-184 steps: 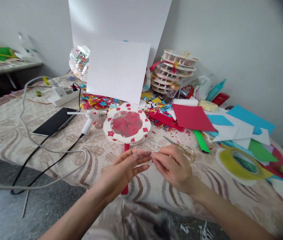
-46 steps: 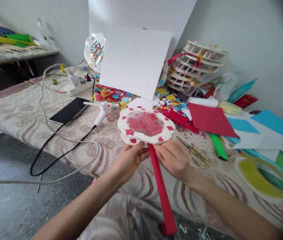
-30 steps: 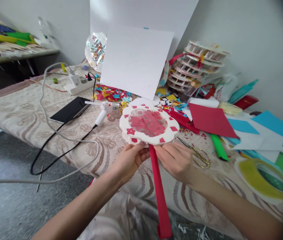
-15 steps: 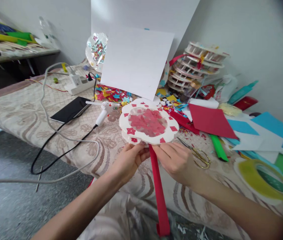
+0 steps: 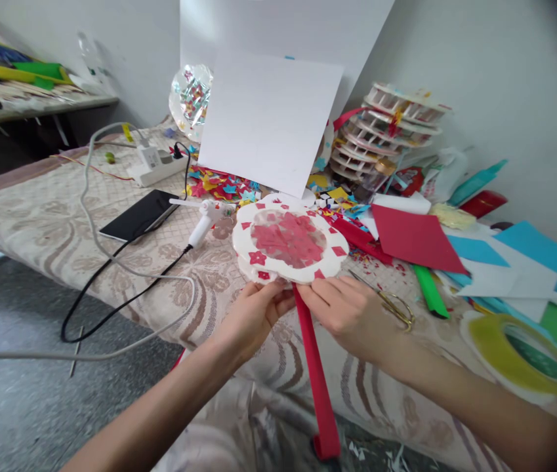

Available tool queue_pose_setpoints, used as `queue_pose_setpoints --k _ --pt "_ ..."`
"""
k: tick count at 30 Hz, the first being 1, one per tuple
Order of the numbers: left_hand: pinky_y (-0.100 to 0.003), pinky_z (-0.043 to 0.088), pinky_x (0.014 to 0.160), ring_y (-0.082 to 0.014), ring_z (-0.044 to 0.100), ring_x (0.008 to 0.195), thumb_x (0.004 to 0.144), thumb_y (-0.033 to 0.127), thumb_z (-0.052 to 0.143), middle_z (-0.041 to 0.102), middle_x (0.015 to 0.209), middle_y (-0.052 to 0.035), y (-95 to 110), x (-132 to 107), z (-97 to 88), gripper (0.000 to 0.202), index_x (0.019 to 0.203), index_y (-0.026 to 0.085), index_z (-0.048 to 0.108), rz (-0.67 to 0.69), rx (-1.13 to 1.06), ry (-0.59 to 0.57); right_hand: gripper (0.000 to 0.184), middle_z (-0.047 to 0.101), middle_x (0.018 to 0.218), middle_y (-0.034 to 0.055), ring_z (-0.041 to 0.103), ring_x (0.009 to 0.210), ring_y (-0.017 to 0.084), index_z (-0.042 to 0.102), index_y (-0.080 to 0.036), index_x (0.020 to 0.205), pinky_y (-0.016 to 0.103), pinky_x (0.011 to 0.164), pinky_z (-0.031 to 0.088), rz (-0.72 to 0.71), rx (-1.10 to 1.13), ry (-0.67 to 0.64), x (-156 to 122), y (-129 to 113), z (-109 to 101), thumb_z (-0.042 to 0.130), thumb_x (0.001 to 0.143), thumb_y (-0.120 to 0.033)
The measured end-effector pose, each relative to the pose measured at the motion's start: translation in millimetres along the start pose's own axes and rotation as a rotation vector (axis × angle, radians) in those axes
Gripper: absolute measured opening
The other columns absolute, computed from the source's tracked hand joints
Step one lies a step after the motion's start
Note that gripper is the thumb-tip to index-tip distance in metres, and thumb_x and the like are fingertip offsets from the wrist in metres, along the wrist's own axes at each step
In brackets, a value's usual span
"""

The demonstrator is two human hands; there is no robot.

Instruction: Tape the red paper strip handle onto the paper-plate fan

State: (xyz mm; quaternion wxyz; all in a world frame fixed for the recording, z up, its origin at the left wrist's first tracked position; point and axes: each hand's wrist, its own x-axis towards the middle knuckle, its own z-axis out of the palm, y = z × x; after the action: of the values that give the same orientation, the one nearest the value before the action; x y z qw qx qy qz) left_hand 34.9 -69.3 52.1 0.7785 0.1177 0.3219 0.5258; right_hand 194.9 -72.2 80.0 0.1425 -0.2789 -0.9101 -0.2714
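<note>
The left hand [image 5: 253,316] and the right hand [image 5: 344,314] are both pinched on the near edge of one white flower-shaped piece [image 5: 290,241] over the bench [image 5: 214,288], some fingertips hidden under it. One red strip [image 5: 315,373] hangs between these two hands, its upper end covered, and one pair of scissors [image 5: 397,308] is partly hidden by the right hand.

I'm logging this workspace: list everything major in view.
Scalloped disc: 1, white and red, centre
Strip: 1, red, below disc
Glue gun: 1, white, left
Flat device: 1, black, left
Power strip: 1, white, back left
Panels: 2, white, behind disc
Tiered stack: 1, mostly white, back right
Scraps: many, mixed, behind disc
Paper sheets: several, mixed, right
Scissors: 1, gold handles, right
Tape roll: 1, yellow, right
Left hand: 1, disc's near edge
Right hand: 1, disc's near edge
</note>
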Motion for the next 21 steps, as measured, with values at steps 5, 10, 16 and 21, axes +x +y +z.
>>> queue_pose_setpoints --k 5,10,16,21 --pt "-0.023 0.054 0.070 -0.0104 0.064 0.065 0.075 0.005 0.067 0.069 0.073 -0.0029 -0.5 -0.2 -0.3 0.009 0.078 0.012 0.063 0.002 -0.013 -0.003 0.021 0.055 0.069 0.0048 0.050 0.061 0.019 0.067 -0.009 0.092 0.034 0.056 0.032 -0.009 -0.004 -0.057 0.6 -0.1 -3.8 0.046 0.091 -0.008" --pt "-0.024 0.053 0.068 -0.0110 0.063 0.061 0.076 0.004 0.064 0.068 0.070 -0.0020 1.6 -0.8 -0.3 0.010 0.080 0.013 0.065 0.026 -0.005 0.005 0.023 0.057 0.071 0.0067 0.053 0.063 0.022 0.067 -0.007 0.096 0.035 0.056 0.036 -0.020 -0.012 -0.135 -0.2 -3.3 -8.1 0.045 0.089 -0.006" --pt "-0.024 0.054 0.069 -0.0134 0.066 0.067 0.076 0.002 0.057 0.071 0.075 -0.0066 6.5 -0.9 -0.7 0.012 0.078 0.011 0.065 -0.020 0.024 -0.016 0.030 0.066 0.082 0.0102 0.060 0.070 0.020 0.057 -0.002 0.120 0.033 0.062 0.044 0.116 0.108 -0.005 -11.9 -6.0 6.3 0.044 0.094 -0.010" --pt "-0.023 0.053 0.065 -0.0126 0.065 0.065 0.077 0.002 0.054 0.071 0.075 -0.0063 5.8 -1.5 -0.7 0.015 0.080 0.010 0.066 -0.005 0.025 -0.010 0.033 0.067 0.083 0.0089 0.063 0.071 0.020 0.054 -0.004 0.124 0.033 0.064 0.046 0.132 0.136 -0.003 -13.8 -7.7 11.2 0.045 0.092 -0.009"
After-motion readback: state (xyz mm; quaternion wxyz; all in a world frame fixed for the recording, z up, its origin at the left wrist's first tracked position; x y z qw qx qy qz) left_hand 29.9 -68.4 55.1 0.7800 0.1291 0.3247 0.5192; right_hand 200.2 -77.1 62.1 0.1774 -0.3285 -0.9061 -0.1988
